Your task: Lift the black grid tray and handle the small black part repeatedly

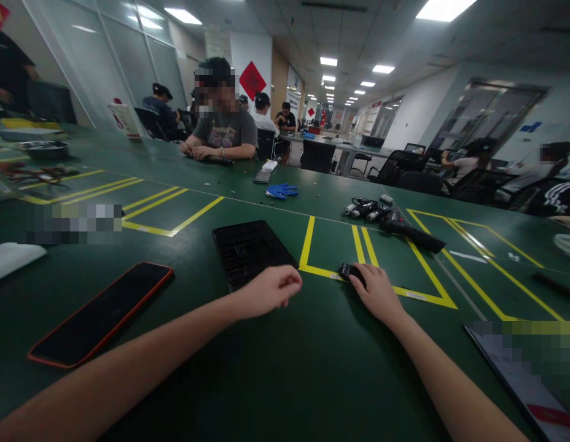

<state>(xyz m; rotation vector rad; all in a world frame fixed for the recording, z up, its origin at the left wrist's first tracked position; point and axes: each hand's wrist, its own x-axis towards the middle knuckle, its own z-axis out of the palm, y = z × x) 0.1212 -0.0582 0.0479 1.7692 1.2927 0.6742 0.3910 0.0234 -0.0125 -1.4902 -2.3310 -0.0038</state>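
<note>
A black ribbed panel [250,248] lies flat on the green table, a small square part near its middle. My left hand [269,290] hovers at its near right corner, overlapping its edge in view; the fingers curl inward and nothing shows in them. Whether the hand touches the panel, I cannot tell. To the right, my right hand [379,293] is closed over a small black device [346,270] beside the yellow tape line. Its palm and fingers hide most of that device.
A phone in an orange case [103,313] lies at left. Beyond are a blue glove [282,191], several metal-ended black cylinders [370,210] and a long black piece [416,236]. At right lies a dark-edged screen [519,380]. Across the table sits a person [225,132].
</note>
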